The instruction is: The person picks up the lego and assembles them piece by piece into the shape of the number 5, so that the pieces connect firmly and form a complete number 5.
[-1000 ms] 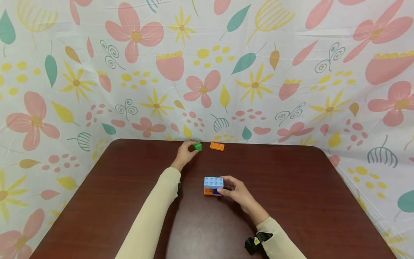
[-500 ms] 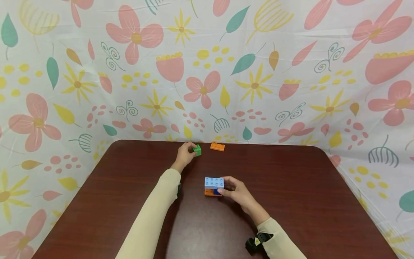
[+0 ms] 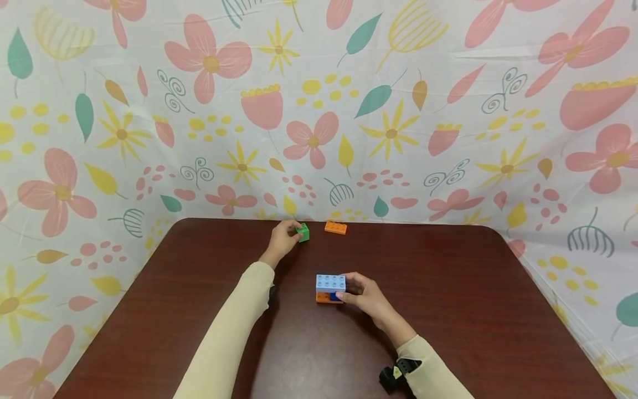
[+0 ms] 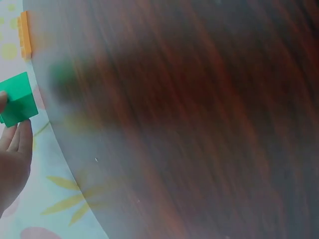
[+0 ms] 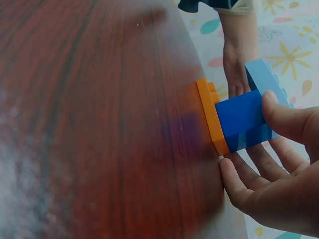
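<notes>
At the far side of the table, my left hand (image 3: 282, 243) pinches a green toy building brick (image 3: 303, 233) between thumb and fingers. The left wrist view has this green brick (image 4: 21, 102) at its left edge, the thumb on one face and fingertips below. Nearer to me, my right hand (image 3: 370, 300) grips a small stack from its right side. A light blue eight-stud brick (image 3: 330, 283) tops it, overhanging to the left. Under that sits a dark blue brick (image 5: 241, 117), thumb against the stack, and an orange plate (image 5: 211, 117) forms the base at the tabletop.
A loose orange plate (image 3: 336, 228) lies by the table's back edge, right of the green brick. The dark brown table (image 3: 428, 266) meets a flower-patterned cloth (image 3: 319, 83) behind. A black wrist camera (image 3: 391, 378) is strapped below my right hand.
My left hand has drawn the green brick slightly away from the back edge, toward me. My right hand and the stack hold their place; the head view has tilted a little.
</notes>
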### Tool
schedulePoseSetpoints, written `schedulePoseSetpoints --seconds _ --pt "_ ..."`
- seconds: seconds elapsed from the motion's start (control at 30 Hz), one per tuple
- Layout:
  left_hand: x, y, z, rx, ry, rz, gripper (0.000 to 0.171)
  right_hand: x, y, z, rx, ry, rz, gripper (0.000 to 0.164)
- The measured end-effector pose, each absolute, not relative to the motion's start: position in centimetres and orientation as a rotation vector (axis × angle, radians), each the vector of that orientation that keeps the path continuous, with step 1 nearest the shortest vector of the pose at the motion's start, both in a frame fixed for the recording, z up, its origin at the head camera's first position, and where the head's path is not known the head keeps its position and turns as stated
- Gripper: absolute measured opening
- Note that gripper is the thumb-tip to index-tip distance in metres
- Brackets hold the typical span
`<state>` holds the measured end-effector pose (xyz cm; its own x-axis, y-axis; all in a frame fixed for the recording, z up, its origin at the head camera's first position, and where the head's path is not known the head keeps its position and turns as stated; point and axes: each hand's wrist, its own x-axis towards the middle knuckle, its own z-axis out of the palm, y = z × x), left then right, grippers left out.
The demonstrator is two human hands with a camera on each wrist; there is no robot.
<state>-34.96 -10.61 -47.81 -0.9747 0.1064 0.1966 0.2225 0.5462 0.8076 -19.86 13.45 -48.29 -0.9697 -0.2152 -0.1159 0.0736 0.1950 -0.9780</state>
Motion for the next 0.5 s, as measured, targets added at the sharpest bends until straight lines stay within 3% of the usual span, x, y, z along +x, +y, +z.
schedulePoseSetpoints --seconds 0.5 --pt "-33.3 -11.3 -47.1 -0.401 -2.648 -1.424 0.019 -20.0 13.4 -48.3 -0.129 2.246 -1.851 0.038"
